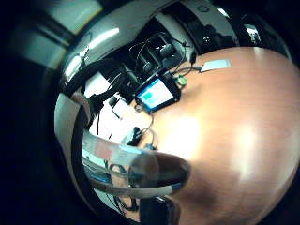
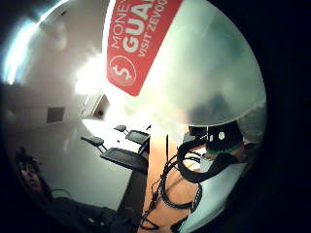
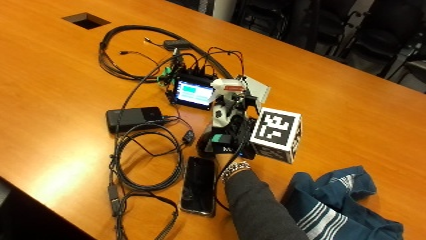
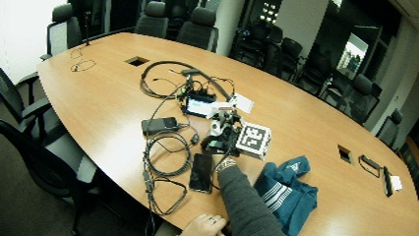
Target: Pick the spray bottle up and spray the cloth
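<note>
Gloved right hand (fingers curled)

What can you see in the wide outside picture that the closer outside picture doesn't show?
Only the wide outside view shows the person's bare hand resting at the table edge, and a second rectangular cutout in the table beyond the cloth.

Only the closer outside view shows the red band on top of the white spray bottle.

Both show the gloved right hand around the bottle, the crumpled blue striped cloth beside the sleeve, the black phone, the small lit screen and the orange wooden table.
</note>
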Demonstrator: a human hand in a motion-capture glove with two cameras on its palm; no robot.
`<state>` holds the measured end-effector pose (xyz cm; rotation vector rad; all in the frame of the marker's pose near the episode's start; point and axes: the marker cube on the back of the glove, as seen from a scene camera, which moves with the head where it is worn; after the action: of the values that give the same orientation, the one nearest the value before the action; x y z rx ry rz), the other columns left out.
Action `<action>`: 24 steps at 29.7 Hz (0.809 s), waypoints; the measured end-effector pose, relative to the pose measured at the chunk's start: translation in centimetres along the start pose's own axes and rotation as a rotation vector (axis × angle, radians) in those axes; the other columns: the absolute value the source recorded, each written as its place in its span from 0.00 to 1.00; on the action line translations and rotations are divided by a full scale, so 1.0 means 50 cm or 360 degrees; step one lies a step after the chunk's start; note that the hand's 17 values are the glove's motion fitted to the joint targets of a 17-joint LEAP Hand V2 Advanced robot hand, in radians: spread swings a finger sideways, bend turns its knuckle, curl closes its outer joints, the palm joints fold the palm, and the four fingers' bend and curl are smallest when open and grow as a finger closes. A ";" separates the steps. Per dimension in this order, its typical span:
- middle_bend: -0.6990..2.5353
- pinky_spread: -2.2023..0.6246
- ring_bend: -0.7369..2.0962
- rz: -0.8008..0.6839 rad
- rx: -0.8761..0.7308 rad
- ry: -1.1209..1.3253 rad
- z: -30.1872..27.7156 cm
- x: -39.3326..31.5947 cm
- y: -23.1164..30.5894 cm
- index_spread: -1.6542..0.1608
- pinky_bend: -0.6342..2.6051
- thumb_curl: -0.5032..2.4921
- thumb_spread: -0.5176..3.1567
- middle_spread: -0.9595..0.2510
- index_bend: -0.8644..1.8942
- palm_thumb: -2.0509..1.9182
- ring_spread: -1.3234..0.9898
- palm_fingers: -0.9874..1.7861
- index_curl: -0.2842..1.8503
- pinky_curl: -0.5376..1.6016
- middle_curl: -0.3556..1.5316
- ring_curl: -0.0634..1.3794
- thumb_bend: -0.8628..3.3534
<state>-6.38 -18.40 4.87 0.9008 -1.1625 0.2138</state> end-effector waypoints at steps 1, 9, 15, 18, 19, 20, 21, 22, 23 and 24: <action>0.36 0.67 0.52 0.0014 -0.0013 0.0007 0.003 0.003 0.002 0.76 0.38 0.31 0.51 0.60 0.35 0.71 0.48 0.79 0.31 0.45 0.48 0.37 0.20; 0.36 0.66 0.52 0.0149 -0.0100 0.0113 0.064 0.037 0.056 0.76 0.37 0.30 0.52 0.59 0.36 0.71 0.47 0.78 0.31 0.45 0.49 0.38 0.20; 0.36 0.67 0.52 0.0280 -0.0307 0.0105 0.143 0.052 0.146 0.76 0.37 0.30 0.52 0.59 0.36 0.71 0.48 0.78 0.31 0.45 0.49 0.38 0.20; 0.36 0.71 0.49 0.0370 -0.0472 0.0098 0.171 0.064 0.194 0.76 0.33 0.30 0.52 0.60 0.37 0.70 0.49 0.72 0.31 0.43 0.49 0.36 0.20; 0.36 0.72 0.49 0.0395 -0.0517 0.0103 0.174 0.066 0.206 0.76 0.32 0.29 0.52 0.60 0.37 0.70 0.49 0.71 0.31 0.43 0.49 0.36 0.20; 0.35 0.74 0.46 0.0414 -0.0556 0.0115 0.176 0.067 0.214 0.75 0.31 0.29 0.51 0.61 0.36 0.69 0.50 0.65 0.31 0.43 0.48 0.35 0.20; 0.35 0.76 0.45 0.0425 -0.0590 0.0134 0.176 0.066 0.220 0.75 0.31 0.29 0.51 0.62 0.36 0.69 0.50 0.61 0.32 0.44 0.48 0.36 0.20; 0.34 0.78 0.45 0.0430 -0.0623 0.0161 0.175 0.063 0.223 0.75 0.32 0.29 0.51 0.63 0.35 0.69 0.51 0.58 0.32 0.44 0.48 0.36 0.20; 0.34 0.79 0.44 0.0431 -0.0654 0.0197 0.172 0.056 0.224 0.75 0.32 0.29 0.51 0.64 0.35 0.69 0.51 0.56 0.31 0.44 0.47 0.36 0.20; 0.33 0.80 0.43 0.0426 -0.0687 0.0242 0.168 0.047 0.222 0.75 0.32 0.29 0.50 0.65 0.34 0.69 0.52 0.55 0.31 0.44 0.47 0.35 0.20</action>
<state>-17.70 -17.87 13.33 0.3432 -1.1276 0.2324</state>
